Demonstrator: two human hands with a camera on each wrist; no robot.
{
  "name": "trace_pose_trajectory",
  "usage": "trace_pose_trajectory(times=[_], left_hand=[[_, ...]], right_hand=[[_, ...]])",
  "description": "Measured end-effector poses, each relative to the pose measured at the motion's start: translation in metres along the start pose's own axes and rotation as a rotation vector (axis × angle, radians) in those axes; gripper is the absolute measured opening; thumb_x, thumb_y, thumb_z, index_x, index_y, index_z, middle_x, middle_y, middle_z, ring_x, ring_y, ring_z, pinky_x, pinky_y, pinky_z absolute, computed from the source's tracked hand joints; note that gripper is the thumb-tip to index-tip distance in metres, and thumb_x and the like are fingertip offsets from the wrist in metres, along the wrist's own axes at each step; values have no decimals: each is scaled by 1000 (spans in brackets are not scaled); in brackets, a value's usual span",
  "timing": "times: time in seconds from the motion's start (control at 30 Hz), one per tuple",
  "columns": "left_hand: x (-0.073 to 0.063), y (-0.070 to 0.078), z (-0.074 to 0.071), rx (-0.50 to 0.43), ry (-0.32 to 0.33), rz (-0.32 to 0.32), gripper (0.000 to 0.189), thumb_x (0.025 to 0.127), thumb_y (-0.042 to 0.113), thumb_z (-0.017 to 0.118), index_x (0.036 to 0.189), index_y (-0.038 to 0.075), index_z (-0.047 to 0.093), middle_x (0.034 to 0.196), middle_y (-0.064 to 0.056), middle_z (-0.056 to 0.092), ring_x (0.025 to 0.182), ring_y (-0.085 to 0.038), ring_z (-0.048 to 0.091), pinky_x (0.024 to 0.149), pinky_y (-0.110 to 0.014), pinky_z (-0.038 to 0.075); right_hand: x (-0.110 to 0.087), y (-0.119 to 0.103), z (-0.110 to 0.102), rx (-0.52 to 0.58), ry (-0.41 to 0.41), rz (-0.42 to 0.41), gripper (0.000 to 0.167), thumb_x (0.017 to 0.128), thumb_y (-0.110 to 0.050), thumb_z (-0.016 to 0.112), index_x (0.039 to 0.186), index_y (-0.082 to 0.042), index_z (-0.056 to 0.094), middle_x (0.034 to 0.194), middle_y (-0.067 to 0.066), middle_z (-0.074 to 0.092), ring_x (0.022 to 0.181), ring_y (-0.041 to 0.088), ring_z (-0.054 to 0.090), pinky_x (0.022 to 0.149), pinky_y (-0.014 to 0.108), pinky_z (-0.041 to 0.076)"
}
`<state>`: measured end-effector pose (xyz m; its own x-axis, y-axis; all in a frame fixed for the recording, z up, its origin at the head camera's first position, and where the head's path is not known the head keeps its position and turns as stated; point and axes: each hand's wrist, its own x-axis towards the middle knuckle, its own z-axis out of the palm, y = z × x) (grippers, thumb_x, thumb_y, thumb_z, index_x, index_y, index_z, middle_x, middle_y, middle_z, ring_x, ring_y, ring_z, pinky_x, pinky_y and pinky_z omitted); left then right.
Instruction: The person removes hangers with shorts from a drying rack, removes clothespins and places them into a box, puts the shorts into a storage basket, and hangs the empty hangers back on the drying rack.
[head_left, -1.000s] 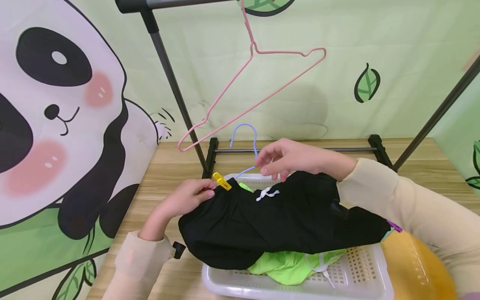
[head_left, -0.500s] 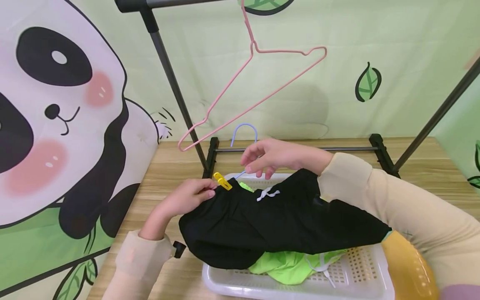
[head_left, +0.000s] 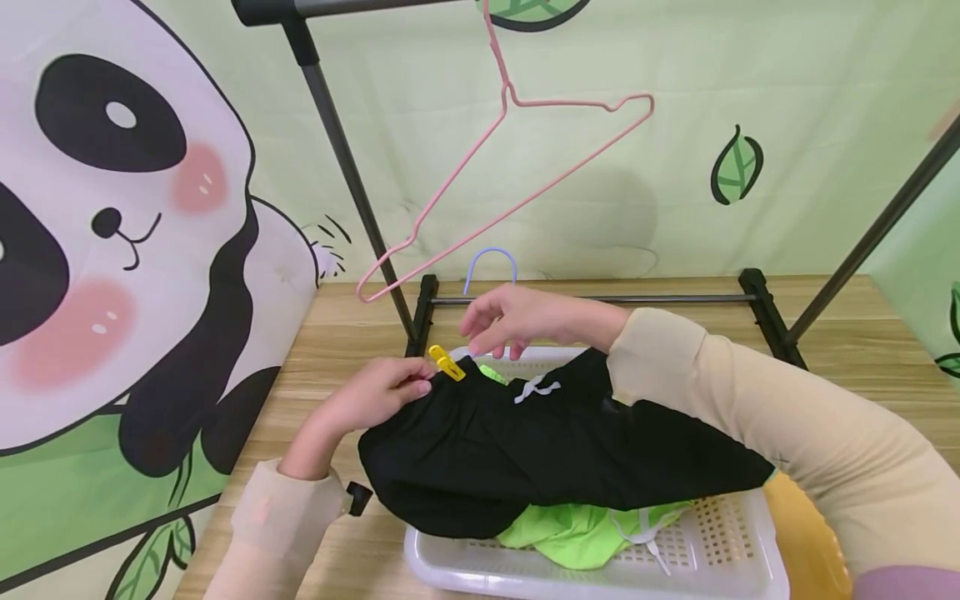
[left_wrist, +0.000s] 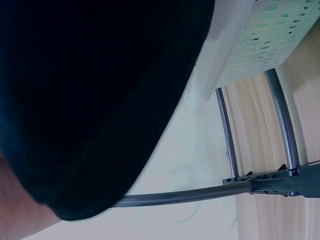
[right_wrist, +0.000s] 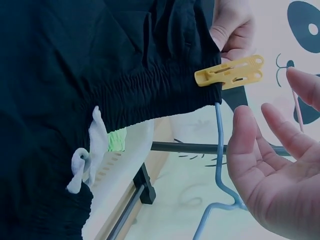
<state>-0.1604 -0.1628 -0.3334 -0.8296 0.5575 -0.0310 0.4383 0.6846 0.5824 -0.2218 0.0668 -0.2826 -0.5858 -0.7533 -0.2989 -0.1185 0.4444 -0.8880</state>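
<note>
Black shorts [head_left: 540, 450] with a white drawstring [head_left: 534, 387] lie across a white basket [head_left: 525, 582]. My left hand [head_left: 378, 396] pinches the left end of their waistband. Right beside it, a yellow clothespin [right_wrist: 230, 72] is clipped on the waistband. A blue wire hanger [right_wrist: 219, 145] comes out at the waistband; its hook sticks up behind my right hand [head_left: 517, 318]. That hand has loosely bent fingers with nothing between them, close to the clothespin. In the left wrist view black cloth [left_wrist: 90, 100] hides most of the left hand.
A pink wire hanger [head_left: 555, 103] hangs from the rack above. The rack's grey pole [head_left: 337, 150] rises at the left. Bright green cloth [head_left: 573, 537] lies in the basket under the shorts. An orange, glossy rounded thing [head_left: 810, 533] is at the basket's right.
My right hand has moved left along the hanger toward the clothespin, its forearm now covering more of the shorts' right side. My left hand has stayed at the waistband.
</note>
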Motion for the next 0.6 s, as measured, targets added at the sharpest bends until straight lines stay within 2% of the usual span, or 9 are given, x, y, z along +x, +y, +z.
trace_pose_trajectory(times=[0.47, 0.6], left_hand=[[-1, 1, -1, 3, -1, 3, 11, 87, 8, 52, 95, 5, 59, 77, -1, 54, 72, -14, 47, 68, -26, 40], [0, 1, -1, -2, -5, -1, 11, 87, 8, 52, 95, 4, 58, 76, -1, 54, 71, -14, 47, 66, -25, 40]], right_hand=[[15, -5, 17, -72, -14, -55, 35, 77, -15, 66, 109, -7, 55, 96, 6, 57, 64, 19, 51, 52, 23, 41], [18, -6, 20, -96, -11, -64, 32, 78, -15, 66, 107, -9, 56, 93, 6, 58, 69, 25, 53, 51, 24, 41]])
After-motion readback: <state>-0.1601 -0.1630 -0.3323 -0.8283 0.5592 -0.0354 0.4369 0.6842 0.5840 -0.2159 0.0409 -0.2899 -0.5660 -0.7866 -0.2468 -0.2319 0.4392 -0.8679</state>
